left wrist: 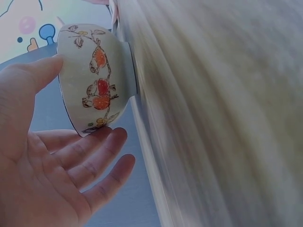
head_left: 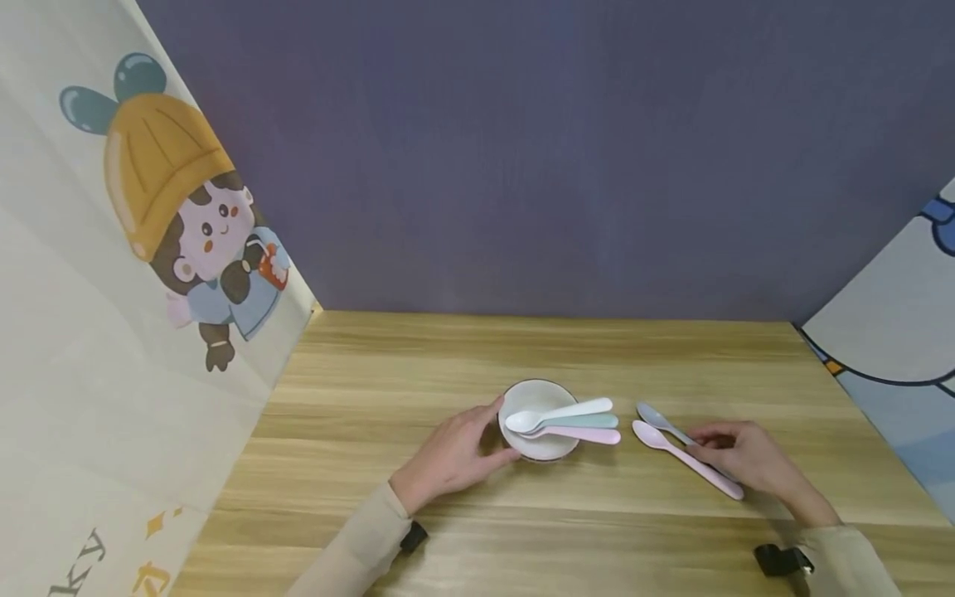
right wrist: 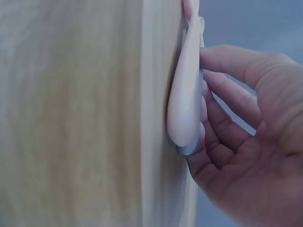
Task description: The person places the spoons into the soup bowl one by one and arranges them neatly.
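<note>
My left hand [head_left: 458, 452] holds a small white bowl [head_left: 539, 393] at its rim, thumb on one side and fingers on the other. The left wrist view shows orange-red birds and a branch painted on the bowl's outside. Inside it lean a white spoon [head_left: 578, 408], a pale green spoon [head_left: 593, 421] and a pink spoon [head_left: 589, 434], their handles sticking out to the right. To the right, my right hand [head_left: 753, 460] pinches the handle of a grey spoon [head_left: 656, 418]. Alongside it, a second pink spoon [head_left: 694, 464] lies on the table, partly covering the grey one in the right wrist view.
All this stands on a wood-grain table [head_left: 418, 365]. A dark blue-grey panel [head_left: 552, 166] rises at its back edge. Printed panels with cartoon figures border the left [head_left: 75, 332] and right sides. A black strap [head_left: 779, 560] is at the right wrist.
</note>
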A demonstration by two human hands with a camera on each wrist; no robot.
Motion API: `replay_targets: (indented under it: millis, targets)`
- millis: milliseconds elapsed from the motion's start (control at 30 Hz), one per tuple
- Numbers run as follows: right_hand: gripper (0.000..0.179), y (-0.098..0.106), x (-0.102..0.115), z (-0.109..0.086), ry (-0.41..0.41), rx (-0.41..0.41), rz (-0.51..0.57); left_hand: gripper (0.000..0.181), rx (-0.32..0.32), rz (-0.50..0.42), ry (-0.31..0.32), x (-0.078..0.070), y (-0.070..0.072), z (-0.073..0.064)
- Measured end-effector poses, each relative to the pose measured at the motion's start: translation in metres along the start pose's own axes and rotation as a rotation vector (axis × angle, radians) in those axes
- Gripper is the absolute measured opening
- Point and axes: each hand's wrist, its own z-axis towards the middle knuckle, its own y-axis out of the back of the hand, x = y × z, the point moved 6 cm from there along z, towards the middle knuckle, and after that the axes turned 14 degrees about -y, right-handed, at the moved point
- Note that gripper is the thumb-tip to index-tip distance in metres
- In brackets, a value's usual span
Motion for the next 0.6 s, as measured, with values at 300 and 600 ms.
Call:
replay_targets:
  millis: [300, 600]
  targets:
    - [0.038, 0.0, 0.004, 0.002, 0.012, 0.014, -0.015, 0.089, 0.002, 0.001, 0.002, 0.001, 0.0, -0.001]
    - [0.04, 0.004, 0.011, 0.002, 0.025, 0.02, -0.004, 0.087, -0.002, 0.009, -0.022, 0.0, 0.001, 0.0]
